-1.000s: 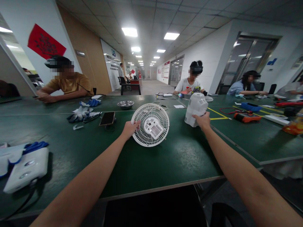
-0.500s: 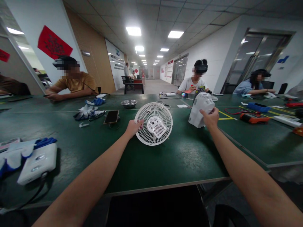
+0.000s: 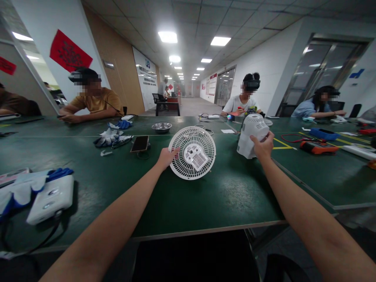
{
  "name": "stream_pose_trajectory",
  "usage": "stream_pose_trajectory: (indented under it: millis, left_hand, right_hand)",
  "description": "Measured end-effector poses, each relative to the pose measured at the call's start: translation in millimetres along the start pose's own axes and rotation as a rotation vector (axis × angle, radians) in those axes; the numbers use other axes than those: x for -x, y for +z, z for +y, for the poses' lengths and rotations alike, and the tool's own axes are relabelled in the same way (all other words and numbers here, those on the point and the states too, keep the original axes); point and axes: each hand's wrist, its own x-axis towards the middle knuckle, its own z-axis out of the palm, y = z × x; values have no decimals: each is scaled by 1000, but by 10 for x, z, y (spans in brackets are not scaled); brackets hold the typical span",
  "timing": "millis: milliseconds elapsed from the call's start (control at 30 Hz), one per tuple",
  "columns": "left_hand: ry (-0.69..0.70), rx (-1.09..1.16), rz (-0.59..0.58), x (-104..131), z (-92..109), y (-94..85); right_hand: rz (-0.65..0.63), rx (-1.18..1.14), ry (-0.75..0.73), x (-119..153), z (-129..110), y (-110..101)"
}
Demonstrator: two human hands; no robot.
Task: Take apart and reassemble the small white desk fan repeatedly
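My left hand (image 3: 166, 158) grips the left rim of a round white fan grille (image 3: 192, 152), its thumb on the outer ribs. The grille is tilted up over the green table, with a slotted white plate at its middle. To the right, my right hand (image 3: 264, 146) holds a white plastic housing (image 3: 249, 135) by its right side. This housing stands upright, vented near its top; whether its base touches the table I cannot tell. Grille and housing are apart from each other.
On the green table (image 3: 176, 211) are a metal bowl (image 3: 161, 127), a phone (image 3: 140, 143), gloves (image 3: 108, 139), a white power bank (image 3: 53, 199), an orange-and-black meter (image 3: 319, 147) and a blue tray (image 3: 324, 134). Several people sit across the table.
The whole view has shifted slightly, moving most things a little to the right. Both hands keep their holds on the grille and the housing.
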Motion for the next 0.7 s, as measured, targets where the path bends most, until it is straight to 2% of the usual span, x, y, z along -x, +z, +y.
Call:
stream_pose_trajectory:
  millis: [133, 400, 567, 700]
  left_hand:
    - [2, -1, 13, -14, -9, 4]
    - [1, -15, 34, 9, 22, 12]
    - [-15, -19, 34, 11, 45, 15]
    - [-25, -31, 42, 7, 49, 16]
  right_hand:
    - [16, -52, 27, -9, 37, 15]
    - [65, 58, -17, -5, 12, 32]
    - [88, 171, -121, 33, -76, -23]
    - [112, 195, -246, 88, -298, -75]
